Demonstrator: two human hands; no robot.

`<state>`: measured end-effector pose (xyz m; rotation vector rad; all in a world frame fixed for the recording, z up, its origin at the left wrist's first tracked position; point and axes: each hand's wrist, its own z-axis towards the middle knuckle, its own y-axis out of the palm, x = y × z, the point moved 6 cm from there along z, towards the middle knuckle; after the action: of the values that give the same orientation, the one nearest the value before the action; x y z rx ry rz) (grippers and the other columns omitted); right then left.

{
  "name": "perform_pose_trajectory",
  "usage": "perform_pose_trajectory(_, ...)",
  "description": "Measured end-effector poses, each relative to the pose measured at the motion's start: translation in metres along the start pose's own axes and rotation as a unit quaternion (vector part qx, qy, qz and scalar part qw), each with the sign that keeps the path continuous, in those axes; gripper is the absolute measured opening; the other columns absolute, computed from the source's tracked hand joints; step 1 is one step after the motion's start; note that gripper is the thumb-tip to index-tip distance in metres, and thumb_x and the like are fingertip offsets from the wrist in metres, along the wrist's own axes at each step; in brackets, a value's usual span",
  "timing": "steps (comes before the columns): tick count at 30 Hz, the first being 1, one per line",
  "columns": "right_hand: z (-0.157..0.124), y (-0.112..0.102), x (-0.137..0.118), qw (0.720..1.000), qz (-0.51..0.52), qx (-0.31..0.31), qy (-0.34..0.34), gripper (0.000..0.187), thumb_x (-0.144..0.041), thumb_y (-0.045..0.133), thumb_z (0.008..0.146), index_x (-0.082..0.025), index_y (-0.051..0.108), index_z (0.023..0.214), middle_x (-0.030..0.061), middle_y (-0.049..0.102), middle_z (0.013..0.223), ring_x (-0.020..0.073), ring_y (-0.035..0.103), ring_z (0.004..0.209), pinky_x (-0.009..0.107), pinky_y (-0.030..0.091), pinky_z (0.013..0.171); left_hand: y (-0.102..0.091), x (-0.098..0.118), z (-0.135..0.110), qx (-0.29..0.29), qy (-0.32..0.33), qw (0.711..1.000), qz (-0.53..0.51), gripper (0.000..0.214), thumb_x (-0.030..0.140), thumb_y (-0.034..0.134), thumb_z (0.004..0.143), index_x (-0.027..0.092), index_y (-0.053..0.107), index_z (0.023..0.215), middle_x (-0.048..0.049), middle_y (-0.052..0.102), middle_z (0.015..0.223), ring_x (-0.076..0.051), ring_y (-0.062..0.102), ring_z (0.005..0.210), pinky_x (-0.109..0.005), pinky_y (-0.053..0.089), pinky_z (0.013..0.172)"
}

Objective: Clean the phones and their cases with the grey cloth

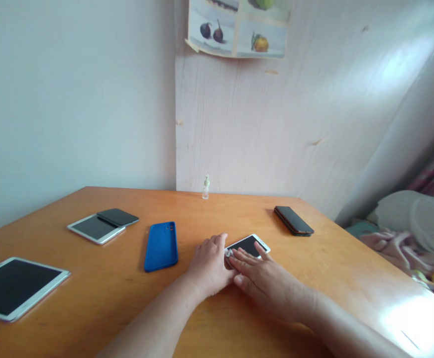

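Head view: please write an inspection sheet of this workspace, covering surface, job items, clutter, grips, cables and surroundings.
Surface: brown wooden table, glare at right.
Job items: white phone lying screen-up; small white wad at its near-left end.
Clutter: two tablets, one partly under a dark flat device; blue phone case; dark phone; small bottle.
Grips: left grip by the phone's left end; right grip touching the wad.
Cables: nothing seen.
Surroundings: fruit pictures on wall; bedding at right.

Home room with rumpled bedding (414, 219)
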<state>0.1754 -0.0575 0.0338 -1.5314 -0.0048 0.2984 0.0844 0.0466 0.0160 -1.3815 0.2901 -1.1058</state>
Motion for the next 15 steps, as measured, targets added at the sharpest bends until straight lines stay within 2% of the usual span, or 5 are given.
perform_pose_trajectory(2,-0.003,-0.002,0.007,1.0,-0.009,0.004,0.013,0.052,-0.044,0.025,0.103,-0.023,0.04,0.148,0.0093,0.043,0.15,0.0243,0.034,0.142,0.056,0.009,0.119,0.0,0.0,0.0,-0.005,0.0,1.0,0.0,0.079,0.05,0.066,0.07,0.013,0.041,0.136,-0.0175,0.058,0.127,-0.032,0.055,0.115,-0.042,0.043,0.096)
perform_pose_trajectory(6,-0.007,-0.005,0.054,0.99,-0.072,0.024,0.116,0.05,-0.039,0.028,0.102,-0.016,0.051,0.14,0.0158,0.048,0.145,0.031,0.039,0.138,0.063,0.019,0.114,-0.001,0.001,0.001,-0.004,0.001,1.0,0.008,0.079,0.05,0.067,0.067,0.014,0.043,0.134,-0.016,0.06,0.122,-0.032,0.057,0.111,-0.042,0.044,0.093)
perform_pose_trajectory(8,-0.009,-0.006,0.06,0.987,-0.087,0.025,0.133,0.049,-0.037,0.032,0.101,-0.014,0.054,0.137,0.0182,0.048,0.145,0.0323,0.041,0.137,0.061,0.025,0.113,-0.002,0.002,0.001,-0.003,0.003,1.0,0.01,0.075,0.048,0.067,0.067,0.016,0.045,0.131,-0.0147,0.061,0.119,-0.032,0.057,0.109,-0.041,0.044,0.092)
perform_pose_trajectory(11,-0.012,-0.006,0.033,0.993,-0.064,0.022,0.101,0.051,-0.036,0.038,0.099,-0.01,0.05,0.14,0.0192,0.047,0.145,0.03,0.043,0.136,0.051,0.03,0.115,-0.002,0.003,0.001,-0.002,0.005,1.0,0.006,0.076,0.05,0.068,0.067,0.016,0.045,0.131,-0.0145,0.06,0.121,-0.032,0.056,0.111,-0.041,0.043,0.093)
perform_pose_trajectory(15,-0.017,-0.007,-0.002,0.999,-0.021,-0.005,0.023,0.051,-0.037,0.037,0.099,-0.015,0.046,0.144,0.0124,0.045,0.148,0.026,0.042,0.137,0.044,0.033,0.115,-0.003,0.004,0.0,0.005,0.01,1.0,0.004,0.068,0.049,0.065,0.071,0.017,0.047,0.128,-0.0135,0.061,0.12,-0.031,0.056,0.112,-0.04,0.043,0.094)
